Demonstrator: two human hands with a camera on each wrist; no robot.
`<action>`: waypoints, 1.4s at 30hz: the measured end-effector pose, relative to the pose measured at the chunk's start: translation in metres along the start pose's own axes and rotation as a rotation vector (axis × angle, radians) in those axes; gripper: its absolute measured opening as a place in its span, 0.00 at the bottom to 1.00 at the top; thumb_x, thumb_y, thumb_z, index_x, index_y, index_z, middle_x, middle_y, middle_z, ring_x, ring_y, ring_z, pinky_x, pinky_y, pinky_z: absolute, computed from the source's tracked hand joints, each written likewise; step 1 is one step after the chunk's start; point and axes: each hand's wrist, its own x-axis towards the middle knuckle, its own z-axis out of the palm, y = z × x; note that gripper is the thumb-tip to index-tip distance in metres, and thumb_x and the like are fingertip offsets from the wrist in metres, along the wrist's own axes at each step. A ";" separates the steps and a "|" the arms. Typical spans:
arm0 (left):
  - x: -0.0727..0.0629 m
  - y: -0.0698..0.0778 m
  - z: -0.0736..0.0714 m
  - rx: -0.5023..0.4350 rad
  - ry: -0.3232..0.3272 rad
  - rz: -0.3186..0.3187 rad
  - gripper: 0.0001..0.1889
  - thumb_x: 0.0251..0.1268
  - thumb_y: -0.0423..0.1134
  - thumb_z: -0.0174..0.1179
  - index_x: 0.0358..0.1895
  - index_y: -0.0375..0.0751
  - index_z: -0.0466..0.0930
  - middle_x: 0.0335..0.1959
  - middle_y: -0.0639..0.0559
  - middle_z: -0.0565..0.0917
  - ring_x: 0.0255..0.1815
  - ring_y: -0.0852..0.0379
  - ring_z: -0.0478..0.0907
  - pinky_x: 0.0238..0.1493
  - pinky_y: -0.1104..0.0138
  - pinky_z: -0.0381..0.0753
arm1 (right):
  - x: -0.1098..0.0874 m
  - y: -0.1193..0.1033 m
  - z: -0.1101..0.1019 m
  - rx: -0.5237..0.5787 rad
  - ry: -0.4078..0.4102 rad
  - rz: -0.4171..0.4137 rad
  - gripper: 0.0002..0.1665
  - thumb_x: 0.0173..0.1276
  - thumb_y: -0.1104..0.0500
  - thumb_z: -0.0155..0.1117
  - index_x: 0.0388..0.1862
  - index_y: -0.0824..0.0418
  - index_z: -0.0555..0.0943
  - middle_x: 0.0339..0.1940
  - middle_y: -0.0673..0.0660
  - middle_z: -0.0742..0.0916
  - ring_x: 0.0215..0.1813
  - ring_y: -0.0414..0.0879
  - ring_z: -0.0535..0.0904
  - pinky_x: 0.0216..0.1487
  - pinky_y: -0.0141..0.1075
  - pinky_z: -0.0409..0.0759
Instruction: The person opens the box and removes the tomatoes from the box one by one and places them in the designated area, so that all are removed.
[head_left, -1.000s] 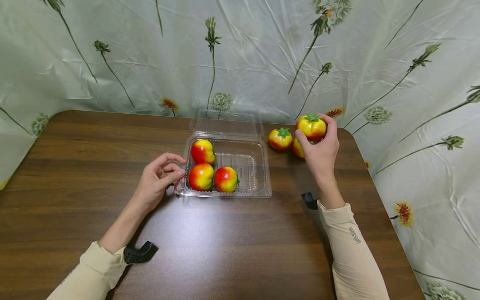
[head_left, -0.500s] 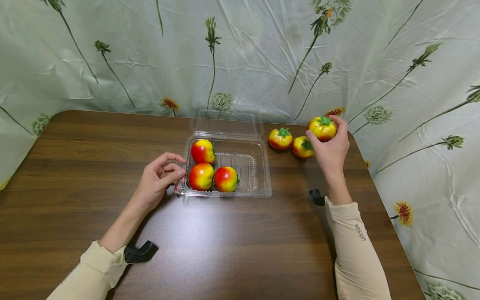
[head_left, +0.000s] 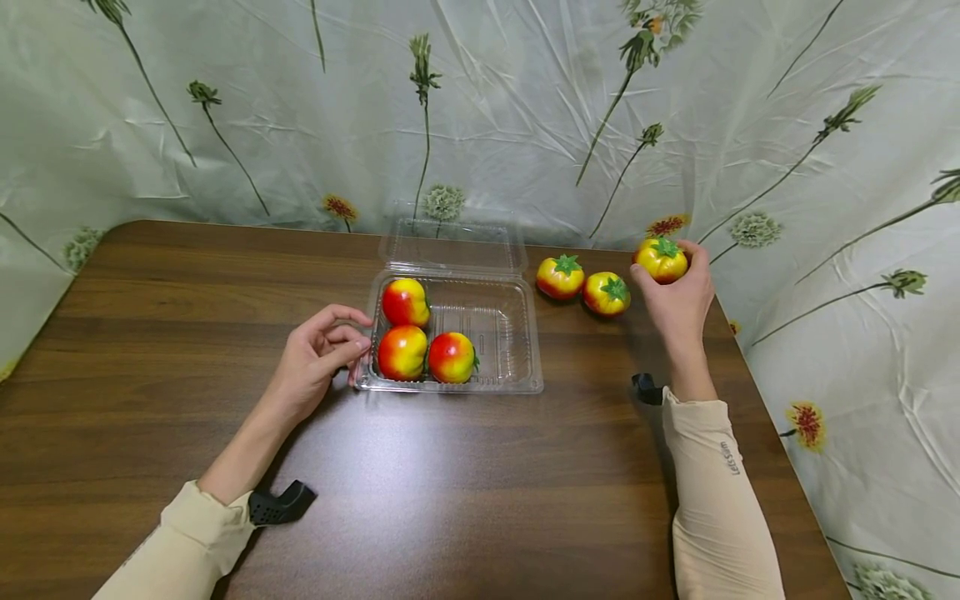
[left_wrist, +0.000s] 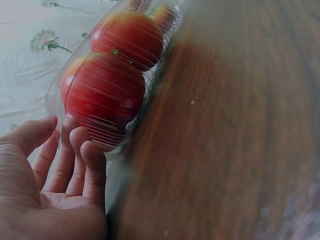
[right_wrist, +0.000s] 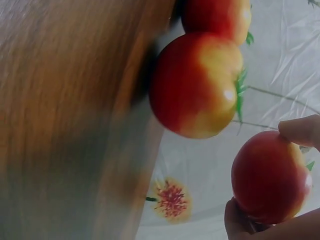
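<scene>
In the head view, a clear plastic clamshell container (head_left: 487,386) stands with its lid (head_left: 453,242) raised at the back. Three red-and-yellow tomatoes lie inside: one at the back left (head_left: 406,302), one at the front left (head_left: 402,353), one beside it (head_left: 452,358). My left hand (head_left: 318,358) pinches the container's left rim between thumb and finger. At the back right my right hand (head_left: 678,292) grips another tomato (head_left: 660,258), green leaves up. The right wrist view shows that held tomato (right_wrist: 270,177) apart from the tabletop, with thumb and fingers around it.
Two more tomatoes, one left (head_left: 560,277) and one right (head_left: 607,293), sit on the brown wooden table (head_left: 450,492) between container and right hand. A flower-patterned sheet (head_left: 510,100) hangs behind the table's back edge. Each wrist wears a black mount (head_left: 281,504).
My right hand has carried its tomato rightward and slightly down, away from the two loose tomatoes, uncovering the right one. The left hand and the container have stayed put.
</scene>
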 end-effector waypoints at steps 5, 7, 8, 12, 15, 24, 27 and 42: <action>0.000 0.000 0.000 0.001 0.002 -0.001 0.13 0.72 0.18 0.57 0.54 0.31 0.76 0.31 0.49 0.87 0.20 0.54 0.75 0.19 0.70 0.80 | 0.004 0.008 -0.001 -0.022 -0.037 0.036 0.45 0.65 0.45 0.73 0.75 0.61 0.68 0.68 0.64 0.79 0.66 0.58 0.74 0.68 0.51 0.73; 0.000 0.000 0.000 0.004 0.002 -0.002 0.13 0.72 0.18 0.57 0.55 0.31 0.76 0.31 0.49 0.87 0.20 0.54 0.75 0.19 0.70 0.80 | 0.005 0.012 -0.003 -0.031 -0.055 0.052 0.45 0.66 0.45 0.72 0.76 0.61 0.67 0.69 0.65 0.79 0.66 0.59 0.74 0.69 0.52 0.73; 0.000 0.000 0.000 0.005 0.003 -0.003 0.13 0.72 0.18 0.57 0.55 0.31 0.76 0.31 0.49 0.87 0.20 0.54 0.75 0.19 0.70 0.80 | 0.006 0.014 -0.003 -0.037 -0.064 0.060 0.45 0.66 0.45 0.71 0.76 0.61 0.66 0.69 0.65 0.78 0.66 0.59 0.74 0.69 0.52 0.73; 0.001 0.000 0.000 0.008 0.001 -0.006 0.13 0.72 0.18 0.57 0.55 0.32 0.76 0.30 0.49 0.87 0.20 0.55 0.75 0.19 0.70 0.80 | 0.008 0.021 -0.006 -0.057 -0.087 0.077 0.45 0.67 0.45 0.71 0.76 0.62 0.65 0.70 0.66 0.78 0.66 0.60 0.73 0.68 0.52 0.73; 0.001 0.000 0.001 0.000 -0.001 -0.008 0.13 0.73 0.18 0.57 0.55 0.32 0.76 0.30 0.49 0.86 0.20 0.56 0.76 0.19 0.69 0.81 | 0.009 0.026 -0.007 -0.071 -0.104 0.089 0.46 0.67 0.44 0.71 0.77 0.62 0.64 0.71 0.67 0.76 0.68 0.62 0.71 0.68 0.53 0.72; 0.001 0.000 0.001 -0.004 -0.001 -0.008 0.13 0.73 0.18 0.57 0.55 0.32 0.76 0.30 0.48 0.87 0.20 0.55 0.76 0.19 0.69 0.80 | 0.012 0.041 -0.004 -0.168 -0.202 0.114 0.48 0.69 0.46 0.69 0.79 0.64 0.61 0.72 0.71 0.75 0.70 0.68 0.70 0.73 0.57 0.70; 0.001 0.001 0.001 0.000 0.000 -0.010 0.13 0.73 0.18 0.57 0.55 0.31 0.76 0.30 0.48 0.86 0.20 0.55 0.76 0.19 0.69 0.81 | 0.012 0.042 -0.004 -0.183 -0.217 0.109 0.47 0.69 0.48 0.70 0.78 0.66 0.61 0.72 0.72 0.74 0.71 0.69 0.71 0.74 0.57 0.70; 0.000 0.000 0.000 0.021 0.006 -0.012 0.13 0.73 0.19 0.57 0.55 0.32 0.76 0.31 0.49 0.87 0.19 0.55 0.75 0.19 0.70 0.81 | 0.015 0.047 -0.006 -0.201 -0.225 0.149 0.48 0.71 0.48 0.69 0.80 0.67 0.59 0.74 0.73 0.72 0.73 0.70 0.68 0.76 0.59 0.68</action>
